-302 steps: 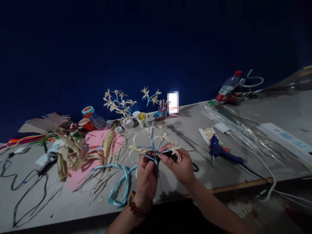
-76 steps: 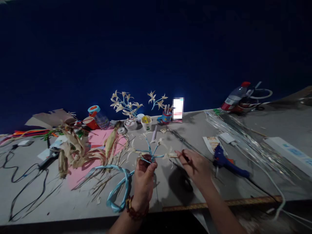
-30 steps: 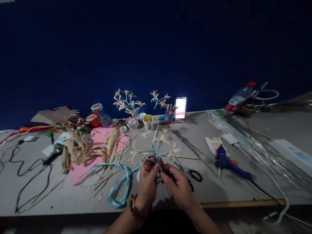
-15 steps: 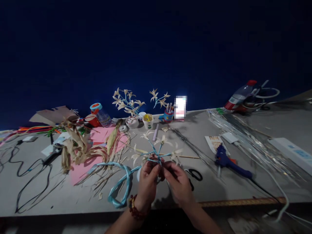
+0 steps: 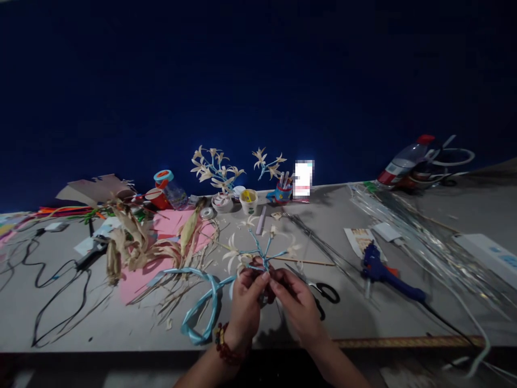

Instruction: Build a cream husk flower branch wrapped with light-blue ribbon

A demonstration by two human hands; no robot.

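Observation:
Between my hands, above the table's front half, stands a handmade flower branch (image 5: 264, 252) with blue-wrapped stems and pale petals at the tips. My left hand (image 5: 247, 296), with a beaded bracelet at the wrist, pinches the base where the stems meet. My right hand (image 5: 297, 304) is closed on the same base from the other side; the fingertips partly hide it. A light-blue ribbon (image 5: 197, 318) lies looped on the table left of my left hand. Black-handled scissors (image 5: 327, 292) rest just beyond my right hand.
Dried husks (image 5: 135, 242) and pink paper (image 5: 133, 283) lie at the left. Two finished-looking flower sprays (image 5: 216, 170) stand at the back near a paper cup (image 5: 249, 202). A blue glue gun (image 5: 391, 277), thin wires (image 5: 311, 234) and clear plastic sleeves (image 5: 404, 231) lie to the right.
The view has shifted slightly, so the table things appear a little farther right. Both hands keep hold of the flower branch's base, with little visible movement.

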